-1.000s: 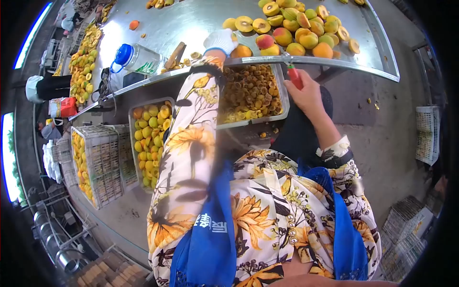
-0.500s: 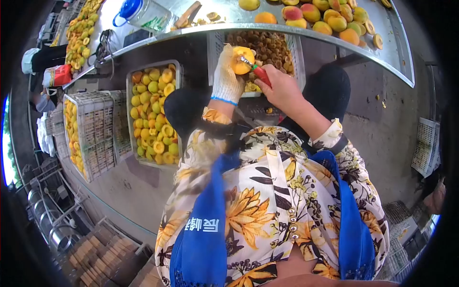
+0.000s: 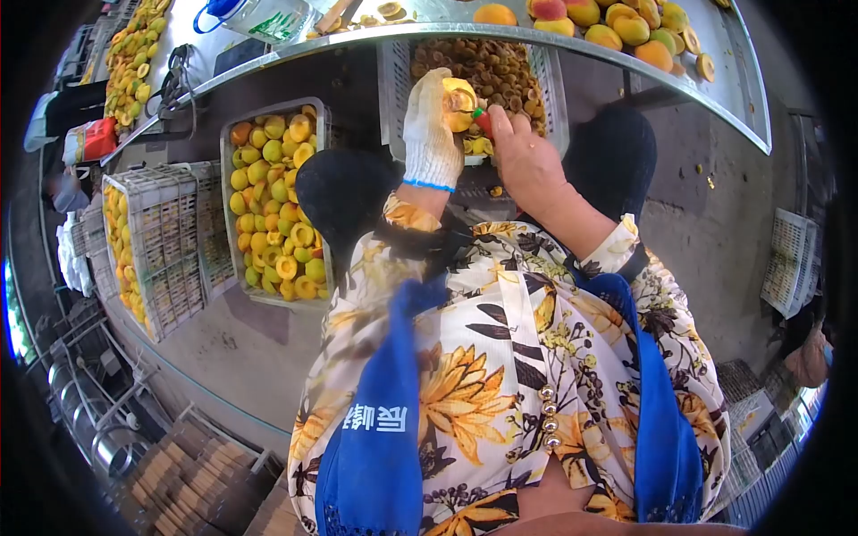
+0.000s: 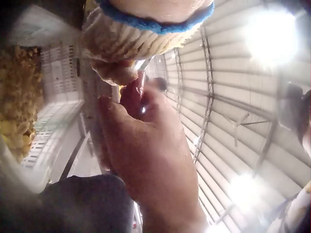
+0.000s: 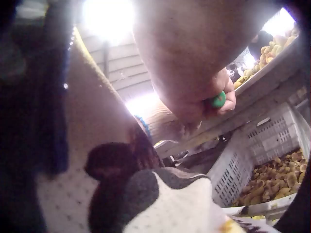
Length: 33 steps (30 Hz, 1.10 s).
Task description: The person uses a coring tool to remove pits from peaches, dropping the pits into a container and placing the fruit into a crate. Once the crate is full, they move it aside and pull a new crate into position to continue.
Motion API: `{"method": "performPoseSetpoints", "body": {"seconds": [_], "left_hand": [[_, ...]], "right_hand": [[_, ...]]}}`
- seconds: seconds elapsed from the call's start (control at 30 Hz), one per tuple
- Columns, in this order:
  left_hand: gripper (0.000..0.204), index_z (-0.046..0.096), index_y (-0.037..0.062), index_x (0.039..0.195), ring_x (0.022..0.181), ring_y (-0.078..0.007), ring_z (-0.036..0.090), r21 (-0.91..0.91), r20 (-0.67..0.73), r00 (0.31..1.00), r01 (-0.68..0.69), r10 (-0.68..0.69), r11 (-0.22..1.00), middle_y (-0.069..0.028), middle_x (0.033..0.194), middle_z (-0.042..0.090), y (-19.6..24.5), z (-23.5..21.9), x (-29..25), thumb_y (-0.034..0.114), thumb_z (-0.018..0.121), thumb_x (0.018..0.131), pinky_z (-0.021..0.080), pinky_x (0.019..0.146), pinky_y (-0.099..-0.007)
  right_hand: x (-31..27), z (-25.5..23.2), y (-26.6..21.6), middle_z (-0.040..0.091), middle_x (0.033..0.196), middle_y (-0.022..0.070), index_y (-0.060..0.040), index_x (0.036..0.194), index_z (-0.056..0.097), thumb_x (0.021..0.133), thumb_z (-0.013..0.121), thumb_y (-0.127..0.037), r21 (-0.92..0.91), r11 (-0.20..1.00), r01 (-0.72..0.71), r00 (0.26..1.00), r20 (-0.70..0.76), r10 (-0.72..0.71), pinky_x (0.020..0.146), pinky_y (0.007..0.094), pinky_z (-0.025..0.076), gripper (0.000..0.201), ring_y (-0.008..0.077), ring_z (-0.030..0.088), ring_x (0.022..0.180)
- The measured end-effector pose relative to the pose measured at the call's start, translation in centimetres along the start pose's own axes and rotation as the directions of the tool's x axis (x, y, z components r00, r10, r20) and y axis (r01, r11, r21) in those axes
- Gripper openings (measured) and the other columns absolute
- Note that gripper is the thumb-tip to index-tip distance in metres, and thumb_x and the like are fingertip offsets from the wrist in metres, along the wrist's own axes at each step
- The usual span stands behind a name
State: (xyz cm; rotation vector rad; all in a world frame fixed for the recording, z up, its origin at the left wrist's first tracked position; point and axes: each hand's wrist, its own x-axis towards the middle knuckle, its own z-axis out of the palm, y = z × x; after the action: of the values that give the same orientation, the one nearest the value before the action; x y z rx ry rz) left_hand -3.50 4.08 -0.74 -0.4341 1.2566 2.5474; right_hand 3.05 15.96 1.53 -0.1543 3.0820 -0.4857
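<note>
In the head view my left hand [image 3: 427,134], in a white knit glove with a blue cuff, holds a yellow peach half [image 3: 459,96], cut face outward. My bare right hand [image 3: 529,165] grips a pitting tool [image 3: 483,123] with a red and green handle, its working end at the fruit. That end is hidden behind the fruit and fingers. Seen from the left wrist, the red handle [image 4: 132,97] runs up to the gloved fingers. A green handle end [image 5: 219,100] pokes out of my right fist in the right wrist view. Both hands are over a pale crate [image 3: 390,103] of brown pits and scraps.
A metal table [image 3: 728,62] edges the far side, carrying peaches [image 3: 630,27] and a clear bottle [image 3: 273,20]. To the left stand a crate [image 3: 327,134] of peach halves and a stacked crate [image 3: 170,241]. My knees [image 3: 612,156] flank the pit crate.
My left hand came back from the tabletop with a peach, and my right hand brought the tool to it. Since then the tool has shifted at the fruit, its metal tip now out of sight.
</note>
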Motion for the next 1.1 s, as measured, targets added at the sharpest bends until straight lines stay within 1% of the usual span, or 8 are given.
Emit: {"method": "performPoseSetpoints", "body": {"seconds": [0.4, 0.5, 0.7, 0.8, 0.83, 0.9, 0.97, 1.1], "left_hand": [[0.021, 0.058, -0.0014, 0.096, 0.061, -0.0203, 0.061, 0.054, -0.005, 0.974, 0.228, -0.228, 0.972, -0.0122, 0.078, 0.061, 0.7, -1.9, -0.1, 0.014, 0.061, 0.082, 0.050, 0.052, -0.0300], [0.020, 0.060, -0.0016, 0.094, 0.061, -0.0198, 0.062, 0.136, -0.023, 0.992, 0.125, -0.123, 0.983, -0.0113, 0.077, 0.061, 0.6, -1.5, -0.2, 0.013, 0.063, 0.081, 0.050, 0.053, -0.0294], [0.023, 0.059, 0.0045, 0.094, 0.057, -0.0191, 0.059, 0.110, 0.012, 0.982, 0.186, -0.188, 0.976, -0.0135, 0.074, 0.063, -0.4, -2.7, 0.3, 0.023, 0.062, 0.080, 0.042, 0.041, -0.0278], [0.023, 0.060, 0.0033, 0.092, 0.057, -0.0185, 0.059, 0.159, -0.045, 0.985, 0.171, -0.166, 0.972, -0.0118, 0.074, 0.063, -1.1, -2.9, 0.3, 0.023, 0.062, 0.081, 0.044, 0.046, -0.0268], [0.023, 0.060, 0.0029, 0.090, 0.058, -0.0183, 0.059, 0.207, -0.095, 0.990, 0.126, -0.109, 0.970, -0.0111, 0.074, 0.062, -1.5, -2.5, 0.3, 0.024, 0.061, 0.082, 0.045, 0.048, -0.0264], [0.023, 0.061, 0.0017, 0.089, 0.059, -0.0168, 0.059, 0.276, -0.133, 0.991, 0.029, 0.009, 0.961, -0.0094, 0.074, 0.062, -2.6, -2.5, 0.7, 0.024, 0.062, 0.083, 0.046, 0.050, -0.0261], [0.024, 0.063, 0.0001, 0.087, 0.059, -0.0144, 0.058, 0.317, -0.113, 0.986, -0.085, 0.127, 0.945, -0.0076, 0.074, 0.061, -4.2, -3.5, 2.0, 0.024, 0.063, 0.084, 0.046, 0.050, -0.0260], [0.039, 0.061, 0.0019, 0.089, 0.058, -0.0167, 0.057, 0.184, -0.162, 0.974, 0.189, -0.160, 0.965, -0.0078, 0.071, 0.060, -3.8, -3.0, 2.4, 0.040, 0.054, 0.089, 0.046, 0.050, -0.0280]], "right_hand": [[-0.9, 1.6, 0.0, 0.058, 0.070, 0.0162, -0.0038, 0.094, 0.044, 0.079, 0.056, -0.010, 0.289, 0.937, 0.194, 0.981, -0.061, -0.184, 0.055, 0.0415, 0.048, 0.020, 0.0349, 0.060, 0.062], [-0.2, 0.1, -0.3, 0.062, 0.081, 0.0205, 0.0008, 0.100, 0.047, 0.080, 0.051, -0.010, 0.457, 0.882, -0.116, 0.958, 0.287, -0.022, 0.065, 0.0432, 0.048, 0.023, 0.0390, 0.061, 0.076], [0.0, 0.6, -0.4, 0.059, 0.082, 0.0257, 0.0014, 0.091, 0.047, 0.076, 0.051, -0.010, 0.570, 0.796, -0.205, 0.938, 0.347, -0.007, 0.069, 0.0432, 0.047, 0.019, 0.0432, 0.058, 0.076], [-0.3, 3.5, 0.4, 0.053, 0.064, 0.0118, -0.0027, 0.096, 0.048, 0.078, 0.053, -0.011, 0.626, 0.779, -0.047, 0.984, 0.162, -0.071, 0.046, 0.0371, 0.042, 0.020, 0.0243, 0.051, 0.048], [-0.4, 3.8, 0.9, 0.050, 0.062, 0.0080, -0.0036, 0.097, 0.048, 0.080, 0.052, -0.011, 0.761, 0.549, -0.346, 0.906, 0.423, -0.016, 0.042, 0.0332, 0.039, 0.019, 0.0192, 0.046, 0.045], [0.5, 1.4, 0.4, 0.044, 0.060, 0.0002, -0.0053, 0.100, 0.047, 0.084, 0.051, -0.011, 0.559, -0.031, -0.828, 0.556, 0.815, -0.162, 0.036, 0.0253, 0.032, 0.018, 0.0091, 0.036, 0.039], [0.3, 1.9, 1.0, 0.038, 0.060, -0.0041, -0.0064, 0.103, 0.046, 0.087, 0.048, -0.010, 0.480, -0.279, -0.832, 0.552, 0.773, -0.313, 0.034, 0.0193, 0.026, 0.016, 0.0029, 0.029, 0.039], [-0.2, 5.1, 1.7, 0.035, 0.061, -0.0067, -0.0055, 0.105, 0.047, 0.092, 0.046, -0.012, 0.231, -0.661, -0.714, 0.635, 0.613, -0.471, 0.031, 0.0160, 0.023, 0.015, -0.0001, 0.027, 0.038]]}}
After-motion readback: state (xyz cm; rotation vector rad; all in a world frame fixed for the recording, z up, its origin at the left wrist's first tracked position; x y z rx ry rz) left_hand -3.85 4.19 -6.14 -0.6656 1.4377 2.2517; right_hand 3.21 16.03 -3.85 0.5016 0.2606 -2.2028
